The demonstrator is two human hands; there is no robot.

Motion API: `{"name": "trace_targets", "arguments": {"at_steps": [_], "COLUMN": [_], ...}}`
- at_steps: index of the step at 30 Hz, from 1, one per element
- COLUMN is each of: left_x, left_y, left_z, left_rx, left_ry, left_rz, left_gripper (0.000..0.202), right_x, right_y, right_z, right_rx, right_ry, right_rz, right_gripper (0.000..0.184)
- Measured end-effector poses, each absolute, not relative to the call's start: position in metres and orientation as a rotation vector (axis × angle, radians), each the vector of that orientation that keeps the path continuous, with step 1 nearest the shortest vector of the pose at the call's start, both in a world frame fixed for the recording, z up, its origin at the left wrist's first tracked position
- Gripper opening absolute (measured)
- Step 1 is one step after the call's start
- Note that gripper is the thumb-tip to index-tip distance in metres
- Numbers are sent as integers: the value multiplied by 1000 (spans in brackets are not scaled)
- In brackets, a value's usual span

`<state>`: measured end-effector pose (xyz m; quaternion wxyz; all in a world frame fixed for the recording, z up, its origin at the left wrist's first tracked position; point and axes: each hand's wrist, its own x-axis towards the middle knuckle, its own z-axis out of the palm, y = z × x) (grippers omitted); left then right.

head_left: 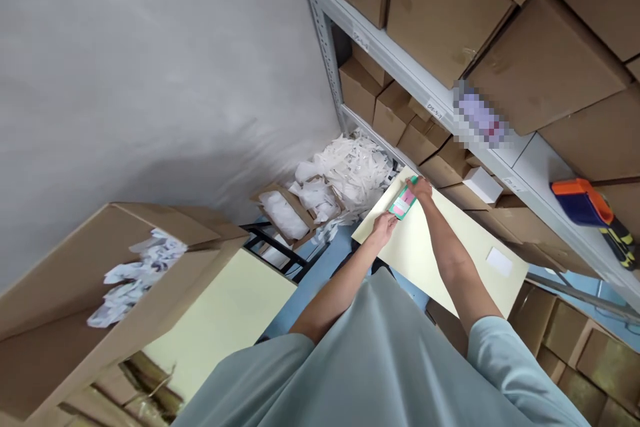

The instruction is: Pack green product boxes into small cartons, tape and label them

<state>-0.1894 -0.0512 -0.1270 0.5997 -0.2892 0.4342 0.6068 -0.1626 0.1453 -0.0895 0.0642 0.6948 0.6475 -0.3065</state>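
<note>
Both my hands hold a small green and pink packet (403, 202) over the far end of a pale yellow table (450, 260). My left hand (384, 225) grips the packet's near end, fingers closed on it. My right hand (421, 188) pinches its far end. Both forearms reach out from light grey-green sleeves. What is printed on the packet is too small to read.
A metal shelf rack (400, 67) with cardboard boxes runs along the right; an orange and blue tool (583, 201) and a small white box (483, 185) lie on it. White paper strips (350, 170) pile beyond the table. An open carton (100, 293) with paper stands at left.
</note>
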Motion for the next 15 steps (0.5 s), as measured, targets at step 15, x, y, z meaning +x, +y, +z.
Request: {"name": "trace_targets", "arguments": {"at_steps": [15], "left_x": [-230], "left_y": [-292], "left_z": [-48], "left_rx": [-929], "left_ry": [934], "left_rz": [1939], "left_gripper": [16], "right_x": [-150], "right_y": [-100], "right_z": [-24], "right_rx": [1140], "right_ry": [2584], "right_rz": [-1269], "right_gripper": [80]}}
